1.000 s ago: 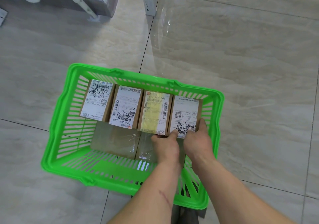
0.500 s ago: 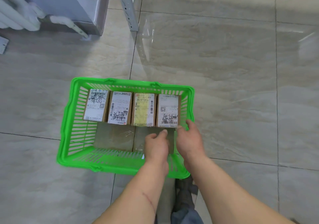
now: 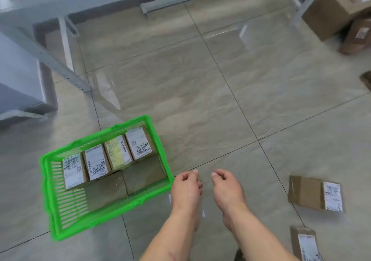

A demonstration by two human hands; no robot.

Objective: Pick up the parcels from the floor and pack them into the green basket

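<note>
1. The green basket [image 3: 50, 196] stands on the tiled floor [image 3: 220, 110] and serves as the landmark. Along its far wall stand four labelled parcels [image 3: 118, 156] in a row, side by side, with at least two plain brown parcels [image 3: 140, 175] lying flat under and in front of them. That much looks packed.
2. The basket's near-left part shows bare lattice, so room seems to remain.
3. Just right of the basket hang the left hand [image 3: 185, 189] and right hand [image 3: 226, 188], both over bare tile, fingers loosely curled, neither holding anything.
4. Well to the right of the basket, a flat parcel [image 3: 315, 193] lies on the floor, and another parcel [image 3: 305, 242] lies nearer the person. Both are left to pick up.
5. Far right of the basket, larger cartons [image 3: 331, 9] sit by shelving; whether they belong to the job cannot be told.
</note>
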